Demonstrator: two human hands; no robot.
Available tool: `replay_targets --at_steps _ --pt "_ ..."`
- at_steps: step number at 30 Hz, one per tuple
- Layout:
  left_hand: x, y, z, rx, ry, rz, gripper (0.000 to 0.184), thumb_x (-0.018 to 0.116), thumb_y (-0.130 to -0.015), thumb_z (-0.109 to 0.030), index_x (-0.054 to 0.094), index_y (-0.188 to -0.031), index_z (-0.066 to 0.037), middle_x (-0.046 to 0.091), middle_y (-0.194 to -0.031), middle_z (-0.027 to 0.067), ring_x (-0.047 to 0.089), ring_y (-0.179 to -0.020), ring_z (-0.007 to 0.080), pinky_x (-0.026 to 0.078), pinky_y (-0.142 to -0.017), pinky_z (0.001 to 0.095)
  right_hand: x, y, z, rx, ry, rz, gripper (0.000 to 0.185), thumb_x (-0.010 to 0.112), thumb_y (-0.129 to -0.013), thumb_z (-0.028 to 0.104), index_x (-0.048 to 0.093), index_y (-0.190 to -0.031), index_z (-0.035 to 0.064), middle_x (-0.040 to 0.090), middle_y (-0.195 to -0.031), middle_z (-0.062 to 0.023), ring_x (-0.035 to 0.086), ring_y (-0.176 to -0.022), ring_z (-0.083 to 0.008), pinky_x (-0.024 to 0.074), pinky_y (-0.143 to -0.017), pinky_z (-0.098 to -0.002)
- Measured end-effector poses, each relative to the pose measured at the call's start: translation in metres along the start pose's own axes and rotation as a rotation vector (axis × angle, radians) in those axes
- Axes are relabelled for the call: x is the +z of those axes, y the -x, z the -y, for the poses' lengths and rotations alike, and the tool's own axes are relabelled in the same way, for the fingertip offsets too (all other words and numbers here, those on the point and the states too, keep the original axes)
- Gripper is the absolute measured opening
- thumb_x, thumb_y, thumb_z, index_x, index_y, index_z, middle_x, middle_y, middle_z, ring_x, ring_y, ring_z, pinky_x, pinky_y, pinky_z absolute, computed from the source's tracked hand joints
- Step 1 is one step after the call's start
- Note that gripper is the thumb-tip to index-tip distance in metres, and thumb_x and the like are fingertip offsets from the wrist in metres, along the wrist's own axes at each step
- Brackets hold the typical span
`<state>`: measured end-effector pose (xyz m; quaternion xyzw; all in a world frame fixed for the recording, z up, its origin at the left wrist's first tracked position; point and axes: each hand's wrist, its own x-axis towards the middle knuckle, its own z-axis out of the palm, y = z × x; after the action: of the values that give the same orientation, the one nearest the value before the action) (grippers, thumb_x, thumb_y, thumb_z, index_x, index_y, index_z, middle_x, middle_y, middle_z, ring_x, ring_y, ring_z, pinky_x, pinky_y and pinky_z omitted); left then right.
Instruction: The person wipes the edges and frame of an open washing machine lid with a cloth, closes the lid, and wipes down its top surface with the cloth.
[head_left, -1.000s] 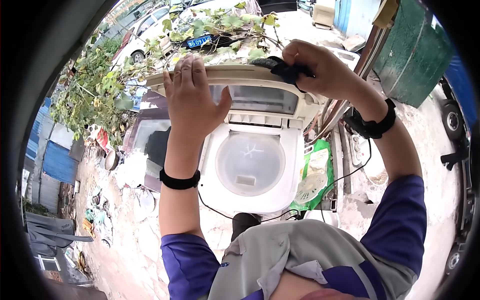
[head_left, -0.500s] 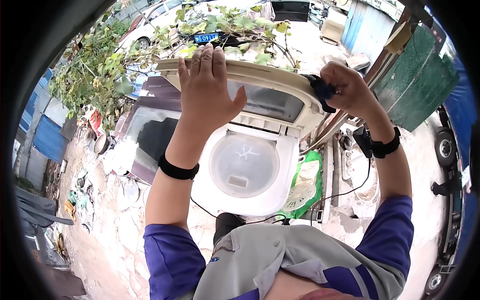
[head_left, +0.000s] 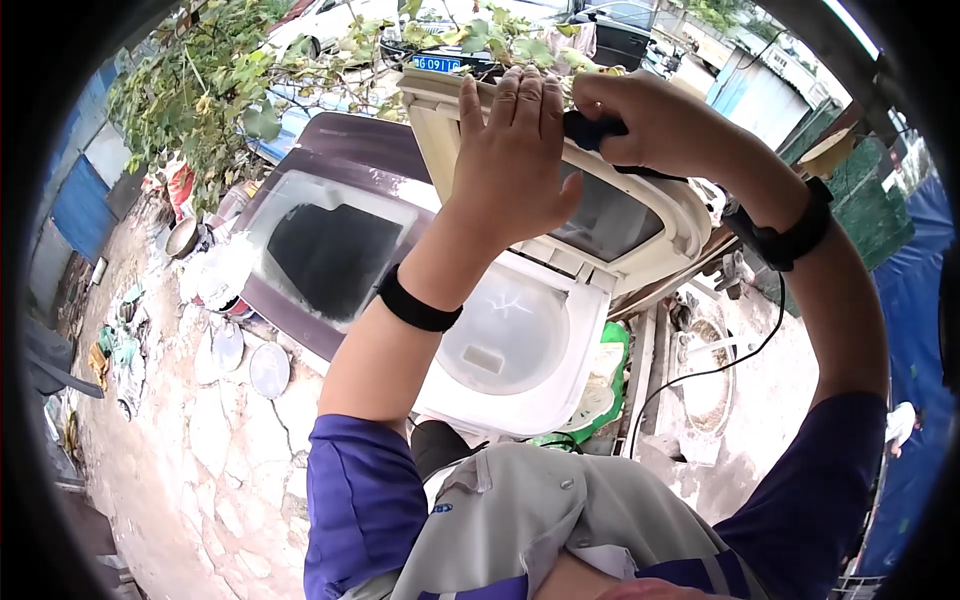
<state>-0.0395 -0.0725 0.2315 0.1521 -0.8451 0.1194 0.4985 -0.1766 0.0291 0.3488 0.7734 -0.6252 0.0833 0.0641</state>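
Left hand [head_left: 515, 170] lying flat, right hand [head_left: 645, 115] gripping one dark cloth [head_left: 595, 130] at one raised washer lid [head_left: 435, 140]

Two bare hands are meeting one cream-coloured lid, which is standing tilted up at the back of one white top-loading washing machine [head_left: 592, 345]. The left hand is spreading open, its four fingers stretching close together toward the lid's upper edge and its one thumb sticking out sideways; it is lying against the lid and grasping nothing. The right hand is curling closed around the one dark cloth, much of it hiding inside the fist, near the same edge.

Below the lid, one round translucent inner cover [head_left: 510, 345] is sitting in the machine's top opening. Just beside the machine, on the person's left, one maroon-framed panel [head_left: 320, 135] with one dark window [head_left: 335, 260] is lying. One green bag [head_left: 621, 345] is showing at the machine's other side.

Two black straps are circling the wrists, one on the left [head_left: 415, 305] and one on the right [head_left: 805, 230]. One black cable [head_left: 700, 372] is hanging below the right wrist. Two pale discs [head_left: 270, 370] are lying on the broken paving [head_left: 215, 470], and one blue licence plate [head_left: 437, 64] is showing beyond the lid.
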Motion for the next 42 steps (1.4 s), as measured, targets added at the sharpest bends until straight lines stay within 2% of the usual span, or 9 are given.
replay_targets --at_steps 5,10,15,18,24,29,36,39,42 --pt "-0.006 0.002 0.011 -0.051 0.368 -0.054 0.069 0.066 -0.075 -0.03 0.048 -0.135 0.0 0.047 -0.142 0.0236 0.037 -0.139 0.039 0.019 -0.112 0.0649 0.009 -0.012 0.009 -0.006 -0.076 -0.072 0.031 0.064 -0.074 0.001 0.05 -0.102 0.0012 0.062 -0.084 -0.0173 0.061 -0.076 -0.0305 0.0483 -0.072 -0.0397" --pt "-0.009 0.012 0.044 -0.264 0.181 -0.257 0.068 0.058 -0.09 -0.038 0.042 -0.136 0.009 0.04 -0.143 0.0325 0.034 -0.138 0.0461 0.022 -0.106 0.0699 -0.001 0.036 0.009 0.268 -0.098 -0.011 0.027 0.063 -0.084 0.004 0.052 -0.108 0.0075 0.067 -0.09 -0.0158 0.065 -0.084 -0.0332 0.0485 -0.074 -0.0441" --pt "0.001 0.01 0.076 -0.533 0.588 -0.254 0.074 0.057 -0.095 -0.042 0.036 -0.139 0.013 0.041 -0.142 0.0339 0.041 -0.134 0.0455 0.036 -0.108 0.0485 0.002 0.076 0.013 0.316 -0.137 -0.075 0.028 0.062 -0.082 0.003 0.052 -0.107 0.0076 0.067 -0.088 -0.0152 0.065 -0.08 -0.0329 0.0488 -0.073 -0.0433" --pt "0.0 0.015 0.083 -0.529 0.57 -0.187 0.059 0.06 -0.093 -0.03 0.044 -0.137 0.006 0.056 -0.129 0.024 0.054 -0.121 0.0346 0.04 -0.103 0.0398 0.002 0.075 0.015 0.285 -0.089 -0.11 0.026 0.062 -0.08 0.003 0.052 -0.104 0.007 0.066 -0.084 -0.015 0.065 -0.076 -0.0325 0.049 -0.07 -0.0423" --pt "0.002 0.016 0.094 -0.592 0.872 -0.206 0.058 0.055 -0.086 -0.025 0.049 -0.132 0.009 0.059 -0.126 0.027 0.057 -0.118 0.0368 0.043 -0.101 0.0392 0.004 0.03 0.025 0.23 -0.059 -0.076 0.021 0.064 -0.079 0.002 0.053 -0.097 0.0051 0.063 -0.076 -0.0152 0.063 -0.068 -0.0316 0.0483 -0.064 -0.0409" --pt "-0.003 0.021 0.104 -0.587 1.182 -0.216 0.052 0.044 -0.09 -0.016 0.048 -0.135 0.01 0.06 -0.125 0.0178 0.056 -0.114 0.0215 0.04 -0.1 0.0303 0.001 -0.027 0.033 0.117 0.017 0.045 0.027 0.069 -0.075 0.003 0.054 -0.098 0.0031 0.066 -0.084 -0.0148 0.066 -0.076 -0.0309 0.0497 -0.069 -0.0413" --pt "0.013 0.027 0.112 -0.579 1.331 -0.289 0.062 0.037 -0.105 -0.038 0.035 -0.144 0.01 0.052 -0.137 0.0247 0.047 -0.131 0.0284 0.036 -0.107 0.0325 0.025 -0.123 0.047 -0.06 0.093 0.015 0.022 0.065 -0.077 0.0 0.051 -0.094 0.0026 0.061 -0.077 -0.0131 0.06 -0.067 -0.0229 0.0472 -0.063 -0.0365" --pt "0.003 0.024 0.11 -0.431 1.258 -0.269 0.061 0.034 -0.104 -0.029 0.021 -0.147 0.013 0.056 -0.126 0.0263 0.058 -0.115 0.0334 0.043 -0.097 0.0344 0.036 -0.155 0.056 -0.244 -0.004 -0.074 0.02 0.065 -0.083 0.002 0.051 -0.098 0.0022 0.063 -0.081 -0.0125 0.061 -0.07 -0.023 0.0472 -0.065 -0.037" --pt "0.008 0.024 0.1 -0.434 1.135 -0.248 0.066 0.04 -0.101 -0.026 0.014 -0.147 0.014 0.055 -0.122 0.0247 0.059 -0.106 0.0334 0.045 -0.092 0.038 0.026 -0.15 0.056 -0.053 0.021 -0.005 0.019 0.065 -0.085 0.004 0.051 -0.098 0.0023 0.062 -0.084 -0.013 0.06 -0.072 -0.025 0.046 -0.067 -0.039"
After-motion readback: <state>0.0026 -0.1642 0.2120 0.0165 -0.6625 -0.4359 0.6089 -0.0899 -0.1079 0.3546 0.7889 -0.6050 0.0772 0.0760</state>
